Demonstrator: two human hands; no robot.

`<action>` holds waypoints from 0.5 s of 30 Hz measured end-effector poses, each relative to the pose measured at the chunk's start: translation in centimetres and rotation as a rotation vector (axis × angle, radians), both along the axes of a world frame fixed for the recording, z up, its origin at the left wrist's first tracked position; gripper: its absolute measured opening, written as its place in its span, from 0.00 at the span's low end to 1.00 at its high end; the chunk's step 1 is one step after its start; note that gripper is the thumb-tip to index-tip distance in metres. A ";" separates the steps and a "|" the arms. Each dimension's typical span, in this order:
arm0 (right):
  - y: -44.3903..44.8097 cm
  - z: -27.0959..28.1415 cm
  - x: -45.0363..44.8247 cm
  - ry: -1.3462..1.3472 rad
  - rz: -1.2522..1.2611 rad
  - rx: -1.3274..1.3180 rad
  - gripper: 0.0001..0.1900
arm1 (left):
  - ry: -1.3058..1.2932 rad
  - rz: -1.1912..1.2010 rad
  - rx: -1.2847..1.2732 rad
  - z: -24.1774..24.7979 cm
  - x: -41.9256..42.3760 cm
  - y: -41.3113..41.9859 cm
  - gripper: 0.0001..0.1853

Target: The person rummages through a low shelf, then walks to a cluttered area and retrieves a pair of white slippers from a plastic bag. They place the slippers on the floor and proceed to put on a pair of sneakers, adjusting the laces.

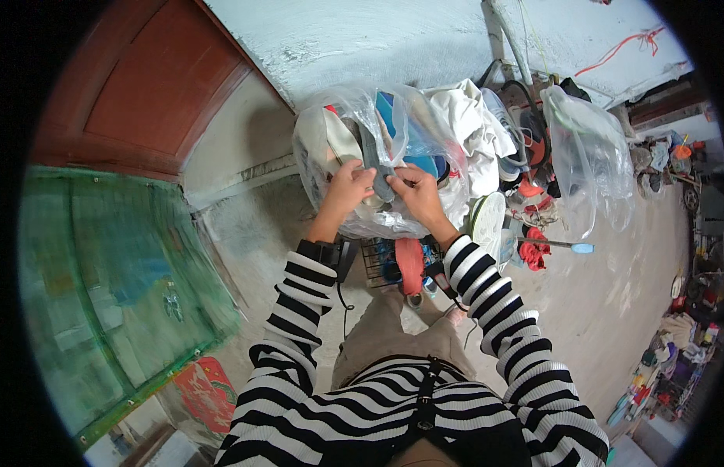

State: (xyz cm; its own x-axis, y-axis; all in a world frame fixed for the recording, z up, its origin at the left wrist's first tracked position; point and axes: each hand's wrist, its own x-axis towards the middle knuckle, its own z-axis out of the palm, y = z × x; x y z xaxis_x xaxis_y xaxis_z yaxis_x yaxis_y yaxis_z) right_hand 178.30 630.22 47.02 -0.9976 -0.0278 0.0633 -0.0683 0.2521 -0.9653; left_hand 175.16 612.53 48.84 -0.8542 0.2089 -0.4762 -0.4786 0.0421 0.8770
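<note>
A large clear plastic bag (315,134) stands open in front of me, stuffed with what look like shoes and insoles. A long, flat grey piece (373,157), perhaps an insole, slants down between my hands. My right hand (420,190) pinches its lower right edge with thumb and fingertips. My left hand (349,190) is at its left edge with bent fingers; whether it grips the piece is unclear. Beside it in the bag lies a cream-coloured shoe or insole (340,137). Blue pieces (421,166) show through the plastic to the right.
White cloth (467,114) and a pale shoe sole (488,225) adjoin the bag's right side. A second clear plastic bag (595,152) hangs farther right. Below is a black wire rack (376,262) with a red strip (409,265). A green-covered panel (128,280) stands left.
</note>
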 end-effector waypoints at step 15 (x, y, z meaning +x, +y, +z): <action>-0.2 0.3 0.7 -0.037 -0.209 0.102 0.12 | -0.113 0.166 0.123 -5.0 0.4 -0.2 0.14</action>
